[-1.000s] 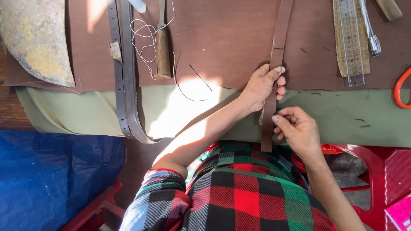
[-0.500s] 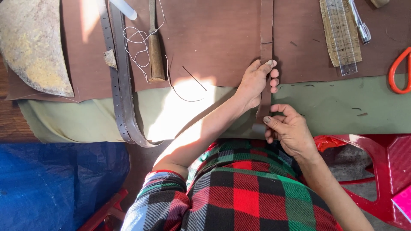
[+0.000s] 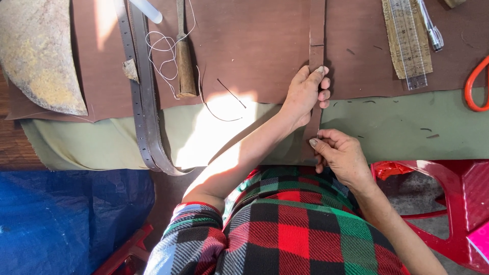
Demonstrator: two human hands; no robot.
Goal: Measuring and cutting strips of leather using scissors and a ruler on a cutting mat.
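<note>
Your left hand (image 3: 305, 97) presses the brown leather strap (image 3: 317, 35) flat — your right hand (image 3: 342, 155) pinches its near end.

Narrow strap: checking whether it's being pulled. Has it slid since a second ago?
No. The narrow strap still crosses the brown sheet at the same spot on its lower edge, under the left hand; only the camera shifted.

Matt brown leather strap (image 3: 317, 30); glossy red plastic chair (image 3: 448, 203).
</note>
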